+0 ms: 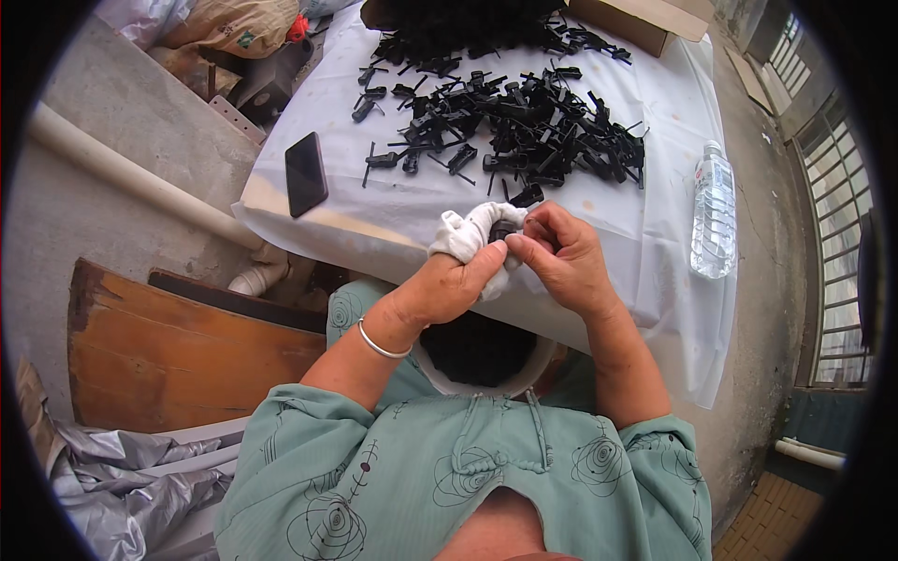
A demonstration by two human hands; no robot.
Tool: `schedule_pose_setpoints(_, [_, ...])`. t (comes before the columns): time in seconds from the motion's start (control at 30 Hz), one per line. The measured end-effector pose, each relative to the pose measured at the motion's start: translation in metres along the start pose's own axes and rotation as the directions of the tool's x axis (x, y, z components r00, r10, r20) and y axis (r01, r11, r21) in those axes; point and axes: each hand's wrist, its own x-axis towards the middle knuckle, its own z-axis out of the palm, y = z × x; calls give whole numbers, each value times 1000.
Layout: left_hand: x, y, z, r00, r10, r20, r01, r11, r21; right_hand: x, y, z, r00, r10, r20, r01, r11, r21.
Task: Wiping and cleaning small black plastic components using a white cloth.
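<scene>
Just over the table's near edge, my left hand [447,285] grips a small black plastic part [502,229], its thumb pressed along the near side. White cloth [460,234] covers the fingers of that hand; whether it is a glove or a rag I cannot tell. My right hand [569,260] pinches with thumb and index finger at the right side of the part. What lies between those fingertips is too small to make out. Beyond the hands spreads a loose pile of similar black plastic parts [552,131], many with thin stems. Below my hands, a white bucket [505,387] holds dark contents.
A white sheet covers the table [645,299]. On it are a dark phone [306,175] at left, a clear water bottle [714,215] at right and a cardboard box [645,21] at the back. An orange-brown board [178,351] and pale pipe [140,178] are at left.
</scene>
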Motion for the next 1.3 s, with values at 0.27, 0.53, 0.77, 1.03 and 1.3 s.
schedule_pose_setpoints(0.27, [7, -18, 4, 963, 236, -133, -173, 913, 368, -2, -6, 3, 989, -82, 125, 110, 967, -229])
schedule_pose_setpoints(0.53, [-9, -8, 5, 947, 270, -173, -111, 783, 613, -2, 2, 16, 981, -175, 87, 192, 944, -267])
schedule_pose_setpoints(0.77, [-4, 1, -19, 937, 349, -9, -165, 465, 870, 22, 12, -17, 984, -147, -103, 50, 779, -625])
schedule_pose_setpoints(1.03, [40, -21, -21, 966, 251, 60, -216, 658, 722, 17, 8, -25, 994, -75, 74, 101, 879, -466])
schedule_pose_setpoints(1.3, [34, -34, -6, 969, 118, -219, -97, 990, 103, 7, -9, -5, 945, -311, 104, 328, 900, -288])
